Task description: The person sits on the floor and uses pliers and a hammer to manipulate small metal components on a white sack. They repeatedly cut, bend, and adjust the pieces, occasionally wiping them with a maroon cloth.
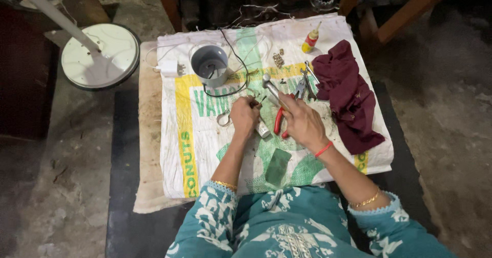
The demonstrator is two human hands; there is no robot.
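Observation:
My left hand (244,115) is closed around a small dark piece, pinched at the fingertips over the printed white sack (205,150). My right hand (302,120) grips red-handled pliers (278,121), whose metal jaws (270,86) point up and away from me. The two hands sit close together at the middle of the sack. A small white cylinder (262,130) lies between them. A green flat piece (277,166) lies just below the hands.
A grey cup (209,65) with a black wire (233,58) stands at the back. A maroon cloth (348,96), a yellow glue bottle (310,40), more pliers (303,83), small brass parts (278,59) and a white plug (169,69) lie around. A round white stand base (100,55) sits left.

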